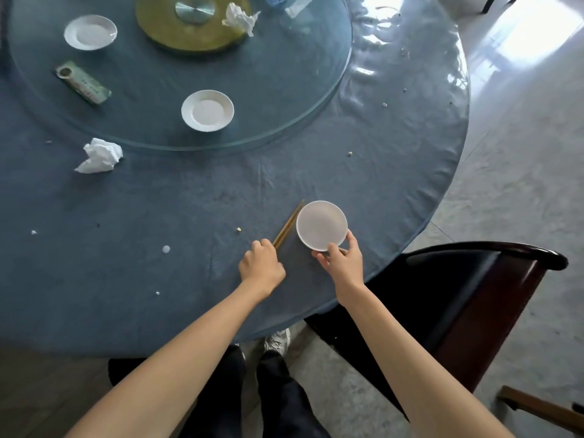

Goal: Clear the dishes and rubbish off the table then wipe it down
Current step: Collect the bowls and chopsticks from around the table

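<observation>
Round table [126,295] w/ blue cloth fills most of the view; a glass turntable [284,99] sits on its far half over a gold hub [189,36]. Dark chair [474,298] stands just beside the table's near-right edge. On the glass: two white saucers, far-left [90,32] and nearer [207,110], a green packet [83,83] and a crumpled tissue [240,18]. A 2nd tissue wad [100,155] lies on the cloth near the glass rim. Near edge: white bowl [321,225], w/ right hand [343,260] pinching its near rim, thumb on top, other fingers under or round the side. Left hand [261,263] is curled shut on the near ends of the chopsticks [289,224], which lie just left of the bowl. Crumbs [166,249] dot the cloth.
</observation>
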Tool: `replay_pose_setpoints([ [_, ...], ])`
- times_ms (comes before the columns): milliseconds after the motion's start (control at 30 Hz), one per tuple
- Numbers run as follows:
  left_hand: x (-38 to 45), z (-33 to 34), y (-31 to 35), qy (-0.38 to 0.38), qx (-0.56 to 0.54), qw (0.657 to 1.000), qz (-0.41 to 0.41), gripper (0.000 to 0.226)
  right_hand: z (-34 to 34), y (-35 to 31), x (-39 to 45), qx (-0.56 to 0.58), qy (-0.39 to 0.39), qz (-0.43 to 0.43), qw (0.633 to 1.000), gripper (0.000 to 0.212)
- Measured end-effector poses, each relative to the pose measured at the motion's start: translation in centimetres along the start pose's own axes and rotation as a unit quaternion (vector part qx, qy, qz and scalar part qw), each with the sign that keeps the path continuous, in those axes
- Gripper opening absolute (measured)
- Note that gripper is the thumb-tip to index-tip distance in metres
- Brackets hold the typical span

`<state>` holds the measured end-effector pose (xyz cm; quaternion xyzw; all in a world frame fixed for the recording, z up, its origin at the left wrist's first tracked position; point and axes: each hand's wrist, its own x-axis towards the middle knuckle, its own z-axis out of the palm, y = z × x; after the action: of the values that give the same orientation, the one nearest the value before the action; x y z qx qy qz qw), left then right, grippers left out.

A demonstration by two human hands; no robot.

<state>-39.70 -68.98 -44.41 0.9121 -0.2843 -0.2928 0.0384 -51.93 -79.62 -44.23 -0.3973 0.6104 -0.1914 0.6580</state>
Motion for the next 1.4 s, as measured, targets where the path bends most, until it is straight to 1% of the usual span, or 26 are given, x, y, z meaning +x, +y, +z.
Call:
replay_pose_setpoints([
  [67,0.0,-0.1,-0.3,-0.010,-0.016,1.000,-0.024,0.028,-0.1,0.0,-0.1,-0.018,0.000,-0.002,1.000,0.063],
  [133,-0.1,-0.2,-0.8,-0.027,-0.052,0.997,-0.059,0.031,-0.2,0.1,-0.5,-0.023,-0.005,-0.003,1.000,0.063],
  [200,-0.2,-0.7,-1.5,-0.028,-0.107,0.991,-0.073,0.030,-0.3,0.1,-1.0,-0.013,-0.017,-0.004,1.000,0.063],
  [233,-0.2,-1.0,-2.0,-0.021,-0.145,0.986,-0.077,0.025,-0.2,0.0,-1.3,-0.008,-0.024,-0.004,1.000,0.063],
  [267,-0.4,-1.5,-2.5,-0.014,-0.191,0.978,-0.081,0.020,-0.1,-0.1,-1.7,-0.004,-0.032,-0.003,0.999,0.062],
  [300,-0.6,-2.0,-3.0,-0.004,-0.237,0.968,-0.087,0.021,0.0,-0.2,-2.2,-0.006,-0.041,-0.002,0.999,0.061],
  [400,-1.5,-3.5,-5.1,0.029,-0.373,0.920,-0.112,0.037,0.8,-0.4,-3.9,-0.023,-0.074,-0.004,0.997,0.057],
  [467,-2.2,-4.3,-6.8,0.040,-0.431,0.893,-0.125,0.036,1.8,-0.4,-5.2,-0.031,-0.103,-0.010,0.994,0.055],
  [533,-2.9,-5.2,-9.0,0.042,-0.465,0.875,-0.125,0.031,3.3,-0.1,-6.5,-0.044,-0.124,-0.015,0.991,0.055],
  [633,-4.1,-6.2,-13.3,0.039,-0.505,0.852,-0.131,0.031,6.1,0.9,-8.8,-0.059,-0.157,-0.017,0.986,0.056],
  [733,-5.9,-7.0,-18.7,0.048,-0.536,0.834,-0.123,0.037,9.5,2.4,-11.7,-0.081,-0.181,-0.021,0.980,0.055],
  [867,-8.7,-8.7,-27.4,0.057,-0.612,0.777,-0.133,0.039,14.9,5.4,-16.8,-0.100,-0.210,-0.021,0.972,0.051],
  [1000,-12.2,-10.9,-37.5,0.026,-0.657,0.745,-0.112,0.035,21.1,9.3,-22.6,-0.126,-0.209,-0.030,0.969,0.049],
  [1200,-16.1,-14.3,-52.3,0.010,-0.653,0.754,-0.070,0.033,30.6,14.9,-31.2,-0.086,-0.171,-0.043,0.981,0.047],
  [1300,-17.4,-16.1,-57.8,0.008,-0.639,0.767,-0.064,0.033,34.8,16.8,-34.8,-0.072,-0.166,-0.039,0.983,0.050],
  [1400,-17.4,-17.7,-61.8,0.014,-0.624,0.779,-0.064,0.032,38.7,17.7,-36.8,-0.056,-0.152,-0.037,0.986,0.051],
])
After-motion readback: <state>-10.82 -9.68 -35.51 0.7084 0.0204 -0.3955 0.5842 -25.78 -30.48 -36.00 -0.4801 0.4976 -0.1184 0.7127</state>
